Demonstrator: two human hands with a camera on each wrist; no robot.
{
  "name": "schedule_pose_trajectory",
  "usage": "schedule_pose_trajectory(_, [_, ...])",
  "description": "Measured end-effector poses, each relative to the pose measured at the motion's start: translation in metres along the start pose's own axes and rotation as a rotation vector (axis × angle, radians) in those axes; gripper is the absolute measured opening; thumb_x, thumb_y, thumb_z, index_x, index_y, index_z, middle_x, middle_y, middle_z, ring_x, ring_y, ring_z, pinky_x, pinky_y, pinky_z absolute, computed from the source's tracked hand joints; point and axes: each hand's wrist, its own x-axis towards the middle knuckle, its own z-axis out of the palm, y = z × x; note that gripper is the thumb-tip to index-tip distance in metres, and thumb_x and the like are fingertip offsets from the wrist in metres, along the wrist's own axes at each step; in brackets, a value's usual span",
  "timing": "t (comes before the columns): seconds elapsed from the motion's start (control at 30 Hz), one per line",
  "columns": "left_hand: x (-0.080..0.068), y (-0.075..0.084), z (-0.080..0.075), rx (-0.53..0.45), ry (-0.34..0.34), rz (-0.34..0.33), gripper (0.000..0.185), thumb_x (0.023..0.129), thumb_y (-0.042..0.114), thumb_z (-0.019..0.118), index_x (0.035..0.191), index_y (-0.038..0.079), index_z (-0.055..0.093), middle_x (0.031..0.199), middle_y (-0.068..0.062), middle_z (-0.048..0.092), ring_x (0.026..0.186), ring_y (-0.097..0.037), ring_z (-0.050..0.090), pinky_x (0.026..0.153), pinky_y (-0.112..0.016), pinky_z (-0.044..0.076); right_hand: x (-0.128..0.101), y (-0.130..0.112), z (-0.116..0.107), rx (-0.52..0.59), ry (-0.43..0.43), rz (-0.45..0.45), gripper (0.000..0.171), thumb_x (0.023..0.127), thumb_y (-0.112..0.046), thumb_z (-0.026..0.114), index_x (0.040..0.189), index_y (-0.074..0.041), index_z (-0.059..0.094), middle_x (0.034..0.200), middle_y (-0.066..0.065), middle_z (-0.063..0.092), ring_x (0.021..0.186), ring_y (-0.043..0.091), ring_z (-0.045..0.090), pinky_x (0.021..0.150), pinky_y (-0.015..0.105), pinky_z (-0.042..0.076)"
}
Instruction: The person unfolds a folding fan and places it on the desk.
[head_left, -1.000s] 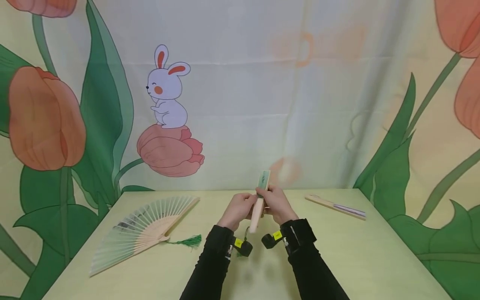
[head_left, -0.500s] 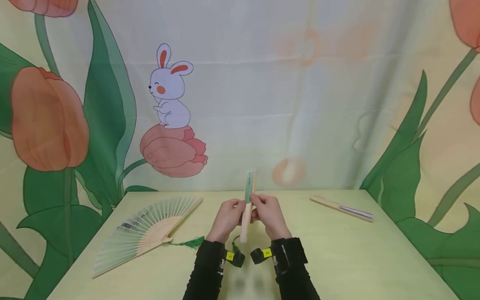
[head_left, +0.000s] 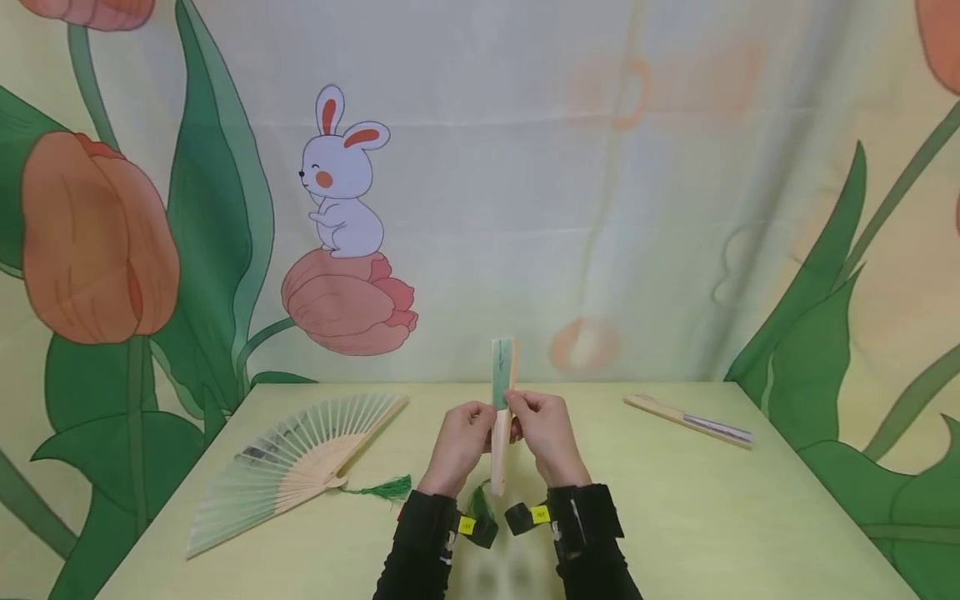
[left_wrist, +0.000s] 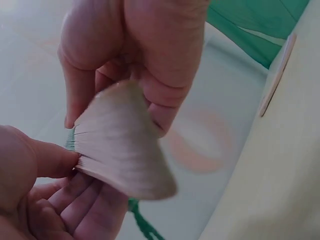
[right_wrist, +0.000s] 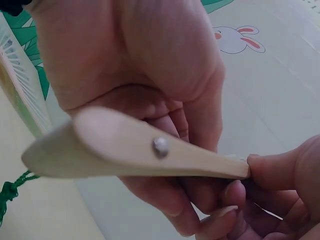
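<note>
Left hand (head_left: 459, 440) and right hand (head_left: 546, 435) together — both pinch closed fan (head_left: 502, 400), upright; no readable writing.

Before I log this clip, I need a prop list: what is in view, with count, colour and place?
Held fan: one, closed, wood and green, upright between both hands.
Tassel: one, green, hanging under the held fan.
Open fan: one, pale green and wood, with a green tassel, table left.
Closed fan: one, wood, table right.
Table: one, pale yellow.
Backdrop: one, rabbit and tulips, behind the table.
Left hand: grips the held fan.
Right hand: grips the held fan.
</note>
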Motion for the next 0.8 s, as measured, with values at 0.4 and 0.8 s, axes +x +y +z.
schedule_pose_trajectory(0.4, [0.005,-0.006,0.005,0.022,0.096,0.009,0.030,0.103,0.019,0.050,0.105,-0.006,0.067,0.095,-0.014,0.071,0.083,-0.024,0.070,0.077,-0.042,0.058,0.001,-0.007,-0.002,0.097,0.025,0.030,0.026,0.098,-0.016,0.062,0.104,0.008,0.071,0.076,0.007,0.061,0.058,0.015,0.052,0.054,0.023,0.048])
schedule_pose_trajectory(0.8, [0.003,-0.009,0.004,-0.042,0.091,-0.014,0.030,0.103,0.019,0.049,0.105,-0.005,0.066,0.096,-0.012,0.070,0.084,-0.022,0.070,0.079,-0.039,0.058,-0.001,-0.005,-0.004,0.171,0.043,0.058,0.029,0.098,-0.016,0.062,0.111,0.008,0.069,0.081,0.008,0.061,0.059,0.014,0.051,0.055,0.022,0.048])
